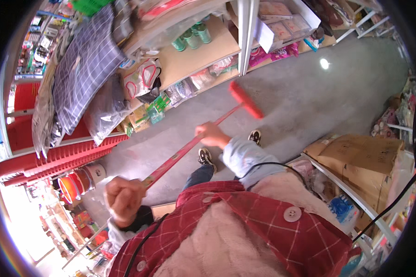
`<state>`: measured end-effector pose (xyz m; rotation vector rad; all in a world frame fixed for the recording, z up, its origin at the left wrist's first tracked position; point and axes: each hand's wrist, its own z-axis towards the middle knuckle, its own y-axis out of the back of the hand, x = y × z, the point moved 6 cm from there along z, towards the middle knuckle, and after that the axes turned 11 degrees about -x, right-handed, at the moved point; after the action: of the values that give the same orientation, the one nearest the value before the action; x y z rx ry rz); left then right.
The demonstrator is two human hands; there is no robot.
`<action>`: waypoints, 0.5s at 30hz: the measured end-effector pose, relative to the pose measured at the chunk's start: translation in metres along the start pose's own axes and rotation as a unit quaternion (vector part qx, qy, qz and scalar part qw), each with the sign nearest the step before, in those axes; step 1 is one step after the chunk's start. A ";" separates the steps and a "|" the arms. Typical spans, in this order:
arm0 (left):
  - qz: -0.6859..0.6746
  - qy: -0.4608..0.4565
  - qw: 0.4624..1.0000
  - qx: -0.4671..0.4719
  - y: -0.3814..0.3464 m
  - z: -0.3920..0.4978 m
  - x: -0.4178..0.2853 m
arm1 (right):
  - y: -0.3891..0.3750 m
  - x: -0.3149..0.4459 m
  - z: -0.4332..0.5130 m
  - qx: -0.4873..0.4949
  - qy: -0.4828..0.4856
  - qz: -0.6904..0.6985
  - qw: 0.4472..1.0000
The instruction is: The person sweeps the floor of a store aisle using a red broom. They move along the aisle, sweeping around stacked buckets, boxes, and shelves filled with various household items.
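A push broom with a red head (246, 100) stands out in front of me, its head against the grey concrete floor (294, 90). Its pinkish-red patterned handle (175, 158) slants down to the left across my body. My left hand (124, 199) is closed around the upper end of that handle. Further down the shaft, my right hand (211, 135) grips it with the arm stretched forward. Beneath the handle show my black-and-white sneakers (206, 157), one ahead of the other.
Shelving with a white metal post (246, 38) runs along the far side, holding green cans (192, 36) and bagged goods. Plaid fabric (86, 69) hangs over its left end. Cardboard boxes (357, 155) sit on a low rack at right. Nested buckets (79, 183) lie at left. A black cable (388, 204) crosses the lower right.
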<state>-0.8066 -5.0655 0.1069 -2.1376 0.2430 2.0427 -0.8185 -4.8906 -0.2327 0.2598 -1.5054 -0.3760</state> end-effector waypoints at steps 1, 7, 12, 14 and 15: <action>-0.011 0.000 1.000 -0.006 0.029 -0.007 -0.010 | -0.030 0.022 -0.002 0.009 0.015 0.017 1.000; -0.042 -0.066 0.997 -0.006 0.122 -0.035 -0.071 | -0.175 0.125 0.000 0.151 0.005 0.073 0.986; -0.115 -0.215 0.911 0.333 0.111 -0.010 -0.110 | -0.160 0.166 0.002 0.122 0.018 0.083 0.989; -0.185 -0.217 0.853 0.438 0.116 -0.007 -0.115 | -0.133 0.165 -0.003 0.096 0.001 0.079 0.992; -0.163 -0.204 0.867 0.423 0.116 -0.003 -0.108 | -0.118 0.154 -0.008 0.089 -0.047 0.059 0.993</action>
<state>-0.8366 -5.1792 0.2134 -1.1061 0.5449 1.6686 -0.8166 -5.0602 -0.1387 0.2965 -1.6414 -0.1614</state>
